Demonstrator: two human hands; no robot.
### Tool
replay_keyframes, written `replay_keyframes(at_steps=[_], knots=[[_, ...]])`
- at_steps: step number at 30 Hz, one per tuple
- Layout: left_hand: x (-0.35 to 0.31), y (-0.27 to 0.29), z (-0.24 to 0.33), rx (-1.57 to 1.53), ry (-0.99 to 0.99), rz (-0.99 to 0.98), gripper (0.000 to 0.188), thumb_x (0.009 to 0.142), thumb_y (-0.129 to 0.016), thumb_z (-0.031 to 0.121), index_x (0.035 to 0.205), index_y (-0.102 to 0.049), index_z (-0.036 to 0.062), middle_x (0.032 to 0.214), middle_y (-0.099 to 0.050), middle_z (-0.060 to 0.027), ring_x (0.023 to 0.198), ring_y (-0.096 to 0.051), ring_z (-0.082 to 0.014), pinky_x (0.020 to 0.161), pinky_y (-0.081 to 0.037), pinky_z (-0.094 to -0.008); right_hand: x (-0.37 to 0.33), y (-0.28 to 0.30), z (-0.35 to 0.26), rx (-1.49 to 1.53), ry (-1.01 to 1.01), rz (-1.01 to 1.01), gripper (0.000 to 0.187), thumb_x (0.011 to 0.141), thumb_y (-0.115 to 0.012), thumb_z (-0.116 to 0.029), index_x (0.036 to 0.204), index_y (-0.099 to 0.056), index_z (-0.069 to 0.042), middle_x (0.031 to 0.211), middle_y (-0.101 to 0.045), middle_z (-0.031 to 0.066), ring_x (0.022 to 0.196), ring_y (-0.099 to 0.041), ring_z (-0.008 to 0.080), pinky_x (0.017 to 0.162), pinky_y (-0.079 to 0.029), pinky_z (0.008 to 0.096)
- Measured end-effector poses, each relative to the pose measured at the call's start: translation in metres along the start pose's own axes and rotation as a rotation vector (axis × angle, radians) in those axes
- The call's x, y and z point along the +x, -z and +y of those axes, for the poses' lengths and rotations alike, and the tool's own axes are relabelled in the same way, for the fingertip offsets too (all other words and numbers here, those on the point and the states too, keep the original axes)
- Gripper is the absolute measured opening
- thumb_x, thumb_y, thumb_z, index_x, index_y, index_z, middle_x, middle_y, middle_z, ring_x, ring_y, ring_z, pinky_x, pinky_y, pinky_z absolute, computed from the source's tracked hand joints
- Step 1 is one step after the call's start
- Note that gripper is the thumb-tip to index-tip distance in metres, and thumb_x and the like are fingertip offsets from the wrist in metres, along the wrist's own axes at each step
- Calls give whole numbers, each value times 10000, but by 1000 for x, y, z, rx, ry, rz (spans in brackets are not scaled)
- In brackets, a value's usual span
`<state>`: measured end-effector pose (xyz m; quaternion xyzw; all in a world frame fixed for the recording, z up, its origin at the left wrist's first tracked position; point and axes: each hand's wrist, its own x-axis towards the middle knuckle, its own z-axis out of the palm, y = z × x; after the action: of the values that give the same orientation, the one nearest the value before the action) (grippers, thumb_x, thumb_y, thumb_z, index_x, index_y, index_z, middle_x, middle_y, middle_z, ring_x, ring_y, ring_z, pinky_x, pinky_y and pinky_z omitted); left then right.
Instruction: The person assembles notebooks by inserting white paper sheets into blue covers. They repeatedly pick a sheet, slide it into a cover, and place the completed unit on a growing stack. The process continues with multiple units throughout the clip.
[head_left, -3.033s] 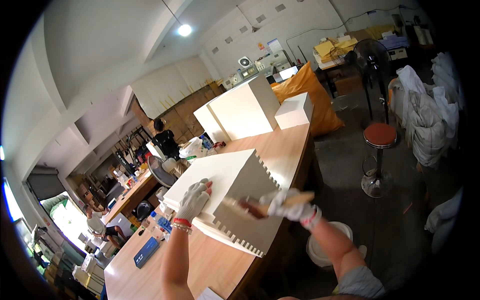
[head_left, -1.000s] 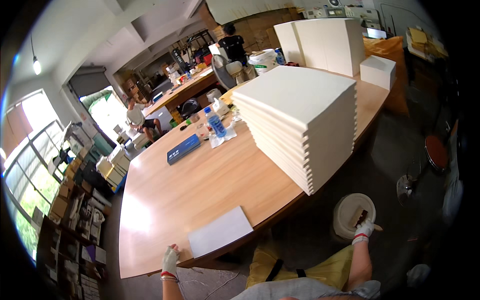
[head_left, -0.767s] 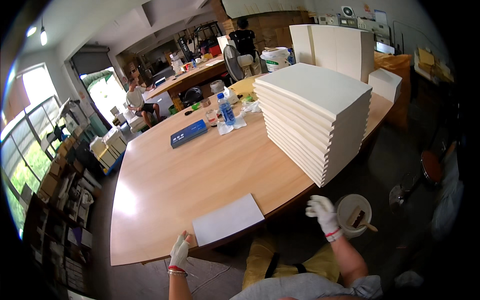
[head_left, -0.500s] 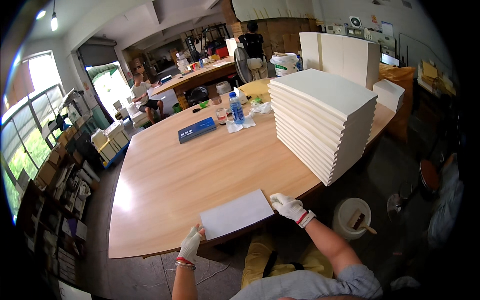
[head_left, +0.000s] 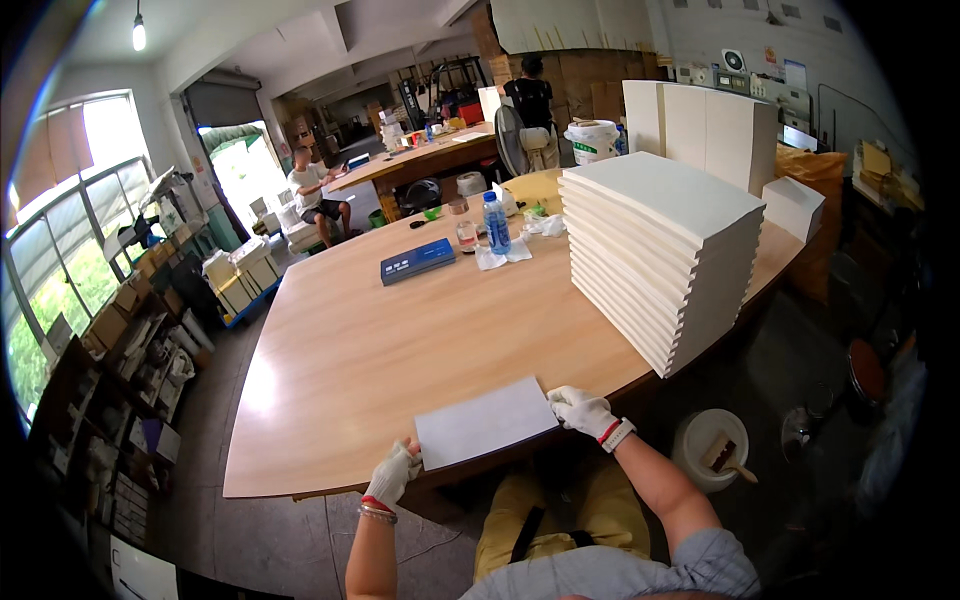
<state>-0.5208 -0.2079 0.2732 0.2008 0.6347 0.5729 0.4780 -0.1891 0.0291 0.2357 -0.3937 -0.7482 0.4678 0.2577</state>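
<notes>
In the head view, a flat white sheet (head_left: 487, 422) lies at the near edge of the big wooden table (head_left: 340, 350). I can't tell if it is one piece or a few thin ones.

The left hand (head_left: 393, 472), in a white glove, is at the sheet's left edge, near the close corner. Its fingers are bent, and some tips are bare. The right hand (head_left: 583, 411), in a glove too, is at the right edge with its fingers curled in. The thumbs are hard to see, so I can't tell if either hand is pinching the sheet.

To the right is a big white stack (head_left: 660, 260) with a bumpy side. It hides part of the tall white pile (head_left: 700, 135) behind it. An orange sack (head_left: 812, 168) is partly hidden too.

Down on the floor is a white bucket (head_left: 688, 463) with a brush (head_left: 740, 468) on it. It's too dark to see what is inside. The red stool (head_left: 866, 370) is dim and bent by the camera.

A blue box (head_left: 417, 262) and a bottle (head_left: 496, 225) are farther back.
</notes>
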Motion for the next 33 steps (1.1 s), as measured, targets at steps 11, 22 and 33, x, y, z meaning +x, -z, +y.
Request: replay_keyframes(at_steps=[11, 22, 33], knots=[[47, 51, -10, 1282, -693, 445, 542, 774, -666, 335, 1210, -557, 32, 1252, -559, -144, 1217, -456, -355, 1022, -368, -457, 96, 78, 12, 502, -275, 66, 225, 921, -569, -130, 1111, -506, -27, 786, -546, 65, 572, -496, 104, 427, -401, 244], [67, 27, 7, 1301, -820, 462, 457, 731, -688, 319, 1079, -625, 29, 1254, -561, -124, 1214, -466, -344, 1034, -358, -465, 161, 53, -2, 451, -280, 240, 262, 957, -546, -297, 854, -496, -61, 661, -545, 38, 479, -492, 107, 388, -396, 261], [68, 36, 3, 1194, -809, 447, 409, 737, -686, 248, 1081, -616, 37, 1228, -581, -128, 1202, -481, -356, 1026, -374, -456, 132, 48, -9, 525, -316, 273, 358, 953, -542, -407, 807, -503, -82, 619, -518, 44, 433, -446, 107, 374, -364, 249]])
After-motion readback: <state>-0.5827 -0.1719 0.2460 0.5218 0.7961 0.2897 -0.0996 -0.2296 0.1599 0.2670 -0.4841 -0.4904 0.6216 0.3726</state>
